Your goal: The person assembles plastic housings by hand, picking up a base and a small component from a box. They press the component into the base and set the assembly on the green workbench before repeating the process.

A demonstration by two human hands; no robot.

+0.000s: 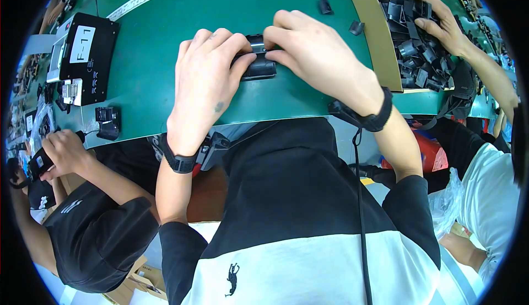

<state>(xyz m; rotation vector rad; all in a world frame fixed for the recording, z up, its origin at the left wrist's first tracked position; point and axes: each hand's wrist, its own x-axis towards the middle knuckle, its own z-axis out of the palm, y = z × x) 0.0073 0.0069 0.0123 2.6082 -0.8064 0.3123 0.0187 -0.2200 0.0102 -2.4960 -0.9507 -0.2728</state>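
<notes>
shown at upper centre of the frame: a black plastic part [259, 72] in two sections, one above the other, over a green worktable [146, 84]; whether one piece or two, cannot tell. gripped at left by the left hand [204, 68], with thumb and fingers curled closed against it; pinched at right by the right hand [317, 46], with thumb and fingertips together. at upper right, a cardboard box [377, 40] of black pieces [410, 51], with a co-worker's hand [443, 23] reaching in. at upper left, a black box-shaped device [91, 76]. at middle left, another co-worker's hand [65, 149] around a black object [39, 161].
</notes>
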